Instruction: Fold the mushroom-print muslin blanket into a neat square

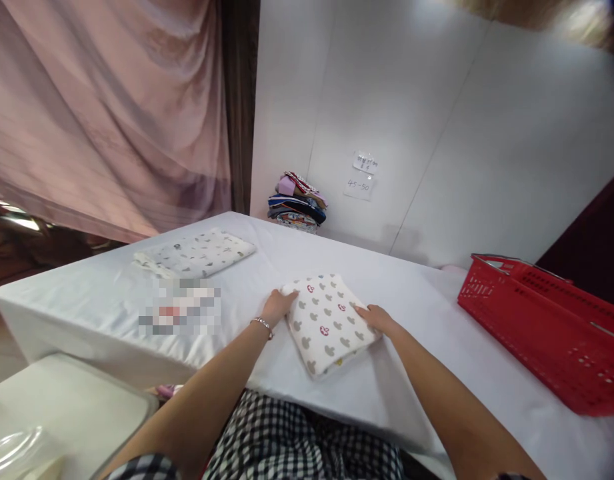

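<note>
A folded white cloth [327, 320] with grey and red mouse-head prints is between my two hands, near the front edge of the white-covered table [387, 393]. My left hand [278, 305] grips its left edge, thumb on top and the other fingers hidden underneath. At the right corner my right hand [377, 320] pinches the cloth the same way. Farther left lies another folded white cloth [201, 253] with small dark prints, apart from both hands. Close in front of it is a blurred-out patch that I cannot make out.
Against the white wall stands a stack of folded fabrics [297, 203]. Paper labels [359, 185] are stuck to the wall, one reading 45-50. A red plastic basket [537, 333] sits at the right. Lower left is a pale stool or small table [87, 393]; a pink curtain [111, 100] hangs behind.
</note>
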`<action>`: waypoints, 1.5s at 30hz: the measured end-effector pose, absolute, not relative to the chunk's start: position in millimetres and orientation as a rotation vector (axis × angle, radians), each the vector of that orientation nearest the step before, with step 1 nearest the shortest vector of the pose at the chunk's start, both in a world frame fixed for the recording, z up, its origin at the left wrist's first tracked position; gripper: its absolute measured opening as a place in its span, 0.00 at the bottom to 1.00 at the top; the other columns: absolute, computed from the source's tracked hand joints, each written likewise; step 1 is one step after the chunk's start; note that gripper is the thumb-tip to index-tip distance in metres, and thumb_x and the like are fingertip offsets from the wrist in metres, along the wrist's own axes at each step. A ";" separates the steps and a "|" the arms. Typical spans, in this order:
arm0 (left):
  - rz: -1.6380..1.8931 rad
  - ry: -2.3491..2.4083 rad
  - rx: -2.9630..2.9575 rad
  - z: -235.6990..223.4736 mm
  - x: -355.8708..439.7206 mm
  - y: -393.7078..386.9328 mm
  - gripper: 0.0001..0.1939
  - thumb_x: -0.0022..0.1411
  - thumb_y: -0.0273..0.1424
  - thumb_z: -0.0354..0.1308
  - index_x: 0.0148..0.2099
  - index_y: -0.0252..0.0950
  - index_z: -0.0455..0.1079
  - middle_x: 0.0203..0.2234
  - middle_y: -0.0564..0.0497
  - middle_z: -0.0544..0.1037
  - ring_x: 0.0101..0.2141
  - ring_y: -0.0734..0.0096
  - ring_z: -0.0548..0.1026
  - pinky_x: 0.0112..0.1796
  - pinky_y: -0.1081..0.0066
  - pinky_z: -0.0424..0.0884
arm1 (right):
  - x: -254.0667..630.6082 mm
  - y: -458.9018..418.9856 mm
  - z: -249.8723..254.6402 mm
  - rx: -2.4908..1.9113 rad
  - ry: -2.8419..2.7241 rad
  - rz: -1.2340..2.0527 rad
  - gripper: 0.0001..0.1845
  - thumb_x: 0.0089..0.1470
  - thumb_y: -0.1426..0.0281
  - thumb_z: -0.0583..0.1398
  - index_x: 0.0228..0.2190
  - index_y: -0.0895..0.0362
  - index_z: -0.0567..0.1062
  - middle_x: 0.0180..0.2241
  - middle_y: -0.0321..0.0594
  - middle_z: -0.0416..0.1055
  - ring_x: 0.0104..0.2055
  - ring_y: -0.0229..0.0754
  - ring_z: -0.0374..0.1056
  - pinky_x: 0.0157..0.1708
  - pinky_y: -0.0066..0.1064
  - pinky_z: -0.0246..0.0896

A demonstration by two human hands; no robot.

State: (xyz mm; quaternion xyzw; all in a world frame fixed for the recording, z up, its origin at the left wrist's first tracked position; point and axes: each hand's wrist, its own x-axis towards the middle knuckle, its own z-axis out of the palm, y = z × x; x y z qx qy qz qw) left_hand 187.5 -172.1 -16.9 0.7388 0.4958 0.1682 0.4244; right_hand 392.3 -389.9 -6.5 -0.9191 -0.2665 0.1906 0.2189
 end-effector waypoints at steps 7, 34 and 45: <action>0.445 1.223 1.857 -8.9 196.0 -184.0 0.38 0.50 0.45 0.56 0.59 0.33 0.50 0.48 0.36 0.71 0.46 0.52 0.71 0.42 0.61 0.67 | 389.9 -399.9 -0.9 -2.361 -0.566 0.728 0.25 0.44 0.53 0.60 0.35 0.62 0.72 0.40 0.51 0.73 0.39 0.47 0.70 0.33 0.30 0.63; 0.323 1.110 2.035 -11.2 240.8 -113.8 0.40 0.51 0.50 0.54 0.60 0.34 0.52 0.53 0.38 0.66 0.49 0.56 0.69 0.45 0.65 0.65 | 387.6 -370.8 -29.1 -1.655 -0.409 0.907 0.38 0.47 0.54 0.60 0.56 0.51 0.55 0.33 0.39 0.73 0.25 0.37 0.66 0.18 0.26 0.55; 0.414 1.057 2.175 -20.5 215.3 -147.5 0.33 0.53 0.41 0.56 0.60 0.36 0.54 0.54 0.42 0.66 0.52 0.59 0.66 0.49 0.67 0.61 | 375.5 -366.3 -29.2 -1.808 -0.401 0.692 0.41 0.47 0.58 0.60 0.58 0.57 0.52 0.23 0.36 0.70 0.20 0.38 0.65 0.16 0.26 0.51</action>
